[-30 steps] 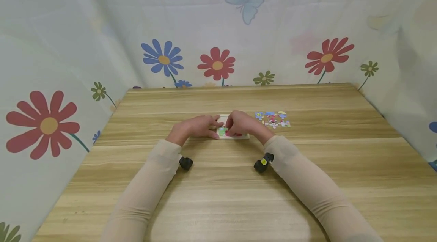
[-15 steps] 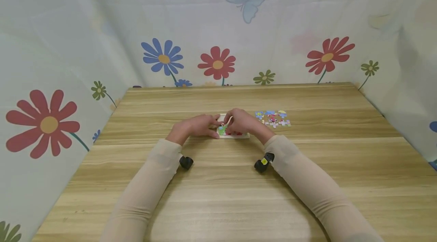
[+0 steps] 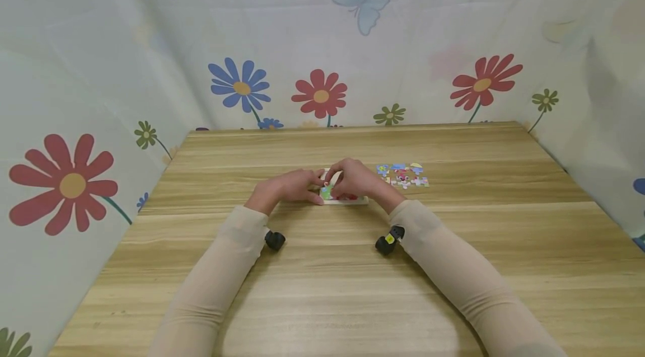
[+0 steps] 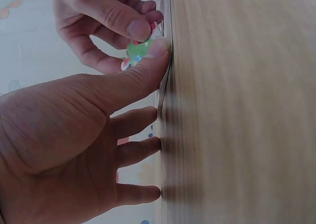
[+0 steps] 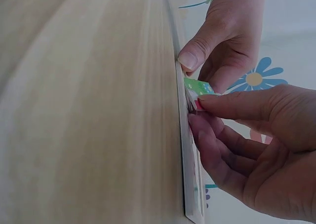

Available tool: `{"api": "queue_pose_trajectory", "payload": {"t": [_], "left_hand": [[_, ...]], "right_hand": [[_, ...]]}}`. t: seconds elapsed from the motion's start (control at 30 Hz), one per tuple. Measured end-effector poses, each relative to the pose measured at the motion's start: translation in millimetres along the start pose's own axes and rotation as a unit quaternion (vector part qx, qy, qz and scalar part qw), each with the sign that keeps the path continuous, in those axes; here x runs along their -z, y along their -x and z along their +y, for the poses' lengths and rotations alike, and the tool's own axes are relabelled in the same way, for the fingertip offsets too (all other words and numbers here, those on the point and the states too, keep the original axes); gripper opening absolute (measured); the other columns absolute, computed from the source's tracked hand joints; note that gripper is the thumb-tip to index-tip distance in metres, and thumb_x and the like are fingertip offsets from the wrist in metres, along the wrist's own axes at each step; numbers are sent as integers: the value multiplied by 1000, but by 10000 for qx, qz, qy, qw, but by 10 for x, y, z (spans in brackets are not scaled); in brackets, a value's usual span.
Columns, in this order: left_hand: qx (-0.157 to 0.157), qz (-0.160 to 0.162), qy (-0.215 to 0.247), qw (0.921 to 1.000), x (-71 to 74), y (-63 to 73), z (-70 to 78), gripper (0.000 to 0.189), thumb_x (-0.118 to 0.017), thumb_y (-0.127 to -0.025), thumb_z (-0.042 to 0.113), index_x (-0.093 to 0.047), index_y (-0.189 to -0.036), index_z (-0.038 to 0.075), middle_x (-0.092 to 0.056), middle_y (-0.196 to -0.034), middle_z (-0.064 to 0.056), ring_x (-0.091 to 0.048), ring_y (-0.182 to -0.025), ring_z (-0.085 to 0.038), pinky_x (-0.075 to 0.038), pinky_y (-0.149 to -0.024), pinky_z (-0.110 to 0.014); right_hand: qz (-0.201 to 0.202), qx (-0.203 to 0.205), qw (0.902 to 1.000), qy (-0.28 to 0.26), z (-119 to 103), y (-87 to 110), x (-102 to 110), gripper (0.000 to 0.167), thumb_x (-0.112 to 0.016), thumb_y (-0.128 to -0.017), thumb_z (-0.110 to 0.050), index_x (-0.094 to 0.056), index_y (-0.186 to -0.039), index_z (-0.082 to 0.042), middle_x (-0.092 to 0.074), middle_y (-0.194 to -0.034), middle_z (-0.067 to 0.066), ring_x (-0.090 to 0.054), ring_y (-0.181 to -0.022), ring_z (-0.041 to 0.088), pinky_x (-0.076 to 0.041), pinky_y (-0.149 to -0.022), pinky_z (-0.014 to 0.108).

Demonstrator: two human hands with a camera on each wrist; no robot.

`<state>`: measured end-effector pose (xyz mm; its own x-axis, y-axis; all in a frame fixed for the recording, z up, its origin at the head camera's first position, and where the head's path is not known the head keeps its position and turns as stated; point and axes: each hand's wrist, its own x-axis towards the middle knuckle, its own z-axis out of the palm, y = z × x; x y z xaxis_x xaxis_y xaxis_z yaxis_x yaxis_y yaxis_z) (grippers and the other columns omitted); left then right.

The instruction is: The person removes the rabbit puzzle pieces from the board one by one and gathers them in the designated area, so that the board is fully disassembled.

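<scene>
A small shallow puzzle tray (image 3: 345, 202) with a pale rim lies on the table, green and red puzzle pieces along its near side. My right hand (image 3: 355, 178) pinches a green puzzle piece (image 5: 199, 87) with a red patch between thumb and fingers. In the right wrist view the piece stands tilted up over the tray. At the tray's left end is my left hand (image 3: 297, 184); its thumb (image 4: 157, 48) presses by the near corner, overlapping the green piece in the left wrist view. The other left fingers reach down straight. The right hand hides part of the tray.
Several joined or closely laid puzzle pieces (image 3: 403, 176) with a pink animal face lie right of the tray, behind the right wrist. The wooden table (image 3: 322, 290) ends at a flowered curtain (image 3: 413, 55) at the back and sides.
The right hand has lifted slightly, its index finger arching higher, and the green piece under it has tipped up. The left hand stays at the tray's left end.
</scene>
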<state>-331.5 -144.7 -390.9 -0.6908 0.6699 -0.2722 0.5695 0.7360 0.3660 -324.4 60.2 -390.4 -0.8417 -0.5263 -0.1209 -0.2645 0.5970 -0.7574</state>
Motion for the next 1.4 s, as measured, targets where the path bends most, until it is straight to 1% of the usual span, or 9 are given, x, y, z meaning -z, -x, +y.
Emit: {"api": "queue_pose_trajectory", "payload": {"t": [0.17,0.33,0.4,0.6,0.8,1.0,1.13,1.27,1.4], "left_hand": [[58,9,-27,10000,-1,-8,-2,58,-69,-95,35,-55,-144,7,-24,-163,-13,-33,-144,-34,-27,-117,-47],[123,-28,-37,9999,-11,-18,-5,61,-68,-95,37,-51,-148,13,-23,-163,-12,-30,-146,-32,-25,-118,-45],[179,-30,20,9998,-13,-15,-8,63,-69,-95,37,-48,-150,15,-21,-164,-12,-26,-148,-31,-23,-119,-44],[168,-30,134,9998,-14,-19,-8,65,-70,-94,34,-44,-151,14,-20,-164,-15,-21,-149,-32,-21,-120,-43],[78,-41,136,9999,-10,-34,-22,67,-71,-93,32,-43,-151,12,-19,-163,-17,-19,-150,-33,-23,-119,-42],[88,-6,140,9999,-13,-44,-33,66,-71,-93,33,-44,-150,14,-20,-163,-16,-20,-150,-32,-23,-119,-43],[142,-20,273,9995,-15,-35,-20,66,-72,-93,32,-44,-150,14,-19,-164,-15,-18,-150,-33,-20,-120,-43],[157,-36,315,9994,-20,-28,1,67,-72,-93,32,-43,-151,14,-18,-164,-14,-17,-150,-32,-19,-120,-43],[205,-17,282,9994,-18,-22,5,68,-71,-92,33,-43,-151,15,-18,-164,-14,-17,-150,-32,-19,-120,-43]], "right_hand": [[30,156,9996,-213,17,32,75,24,-75,-88,-1,-73,-111,-5,-74,-92,9,-71,-77,20,-58,-69,31],[73,240,9983,-530,78,120,231,32,-72,-90,0,-71,-121,-1,-71,-105,14,-69,-87,21,-59,-77,34],[68,214,9978,-624,105,170,313,32,-71,-90,1,-71,-122,0,-70,-108,16,-68,-88,22,-59,-78,35],[311,102,9992,-237,271,369,602,28,-71,-91,-2,-74,-119,-2,-72,-109,13,-68,-83,21,-59,-78,39],[375,-23,9982,-465,462,572,805,35,-73,-87,1,-70,-122,3,-70,-110,18,-69,-87,26,-59,-78,40],[387,-23,9986,-364,599,681,864,36,-75,-83,1,-71,-119,3,-71,-102,18,-61,-85,20,-56,-71,38],[244,-196,9992,-242,669,728,863,36,-78,-83,-2,-72,-119,1,-70,-103,16,-60,-92,24,-52,-75,31],[68,-380,9992,-131,721,767,850,37,-79,-83,-3,-72,-120,-1,-70,-107,12,-60,-101,28,-50,-82,31],[-58,-194,9994,282,733,778,847,34,-79,-82,-1,-73,-116,0,-71,-107,10,-62,-99,26,-51,-84,33]]}}
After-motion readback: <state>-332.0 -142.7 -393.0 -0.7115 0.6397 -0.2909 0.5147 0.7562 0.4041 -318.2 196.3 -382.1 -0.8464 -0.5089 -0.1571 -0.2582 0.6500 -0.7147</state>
